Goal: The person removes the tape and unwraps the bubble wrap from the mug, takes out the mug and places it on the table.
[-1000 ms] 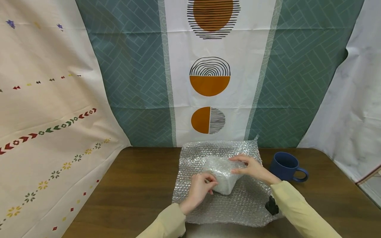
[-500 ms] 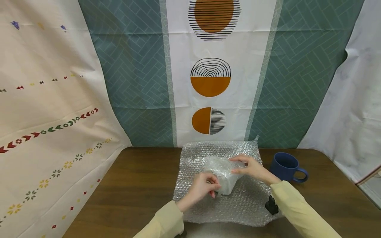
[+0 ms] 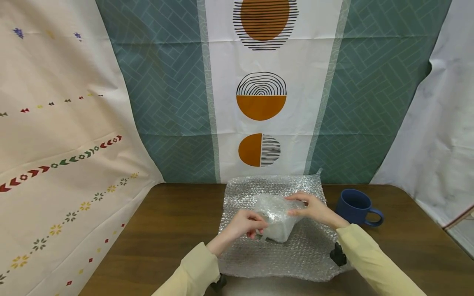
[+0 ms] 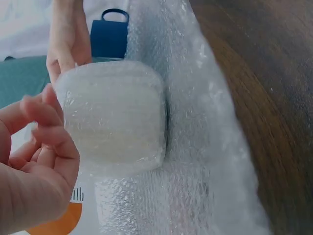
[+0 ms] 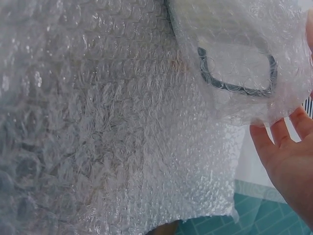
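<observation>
Bundle (image 3: 277, 228) sits on the bubble sheet (image 3: 296, 257), squarish end facing near left, long axis slanting to far right. Wrap is clear, glossy, dimpled (rounded dark loop (image 5: 237, 88) shows through). Right hand (image 3: 312, 209) grips the far end. Left hand (image 3: 242, 224): fingers curled by the near end, can't tell if pinching anything.

Room over left tabletop (image 3: 166, 230), bundle (image 3: 277, 220), mug (image 3: 353, 210) obstructing
</observation>
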Motion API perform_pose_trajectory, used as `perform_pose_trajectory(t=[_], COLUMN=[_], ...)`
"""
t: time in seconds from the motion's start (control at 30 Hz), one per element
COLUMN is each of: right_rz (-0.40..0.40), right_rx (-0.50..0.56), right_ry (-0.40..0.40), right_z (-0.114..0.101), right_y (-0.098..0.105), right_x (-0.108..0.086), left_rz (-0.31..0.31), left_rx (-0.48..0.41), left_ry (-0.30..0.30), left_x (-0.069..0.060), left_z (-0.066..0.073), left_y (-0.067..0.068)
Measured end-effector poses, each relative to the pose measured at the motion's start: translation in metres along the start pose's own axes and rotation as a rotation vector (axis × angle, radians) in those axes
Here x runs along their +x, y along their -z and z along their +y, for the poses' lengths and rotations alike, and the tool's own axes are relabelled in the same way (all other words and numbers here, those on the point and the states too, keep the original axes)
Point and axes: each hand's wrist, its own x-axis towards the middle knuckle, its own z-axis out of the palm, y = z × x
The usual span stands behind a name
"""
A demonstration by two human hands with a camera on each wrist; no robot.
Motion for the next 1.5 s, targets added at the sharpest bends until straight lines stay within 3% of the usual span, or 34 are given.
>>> perform_pose_trajectory(t=[0.27, 0.6, 0.73, 0.97, 1.23, 1.5], right_rz=[-0.007, 0.005, 0.005, 0.016, 0.0, -0.005], right_rx=[0.007, -0.001, 0.005, -0.016, 0.015, 0.012], right_ry=[-0.01, 0.001, -0.002, 0.046, -0.018, -0.015], right_z=[-0.001, 0.002, 0.001, 0.0, 0.0, 0.0], right_y=[0.0, -0.001, -0.001, 0.0, 0.0, 0.0], right_x=[-0.001, 0.0, 0.0, -0.002, -0.003, -0.002], left_rz=[0.041, 0.037, 0.091, 0.197, 0.325, 0.43], left_rx=[-0.003, -0.08, -0.067, -0.025, 0.061, 0.118], left_ry=[0.057, -0.023, -0.058, -0.123, -0.162, -0.234], left_x=[-0.001, 0.001, 0.001, -0.002, 0.009, 0.018], left_z=[-0.005, -0.007, -0.005, 0.01, -0.009, -0.016], left_y=[0.001, 0.0, 0.001, 0.006, 0.01, 0.002])
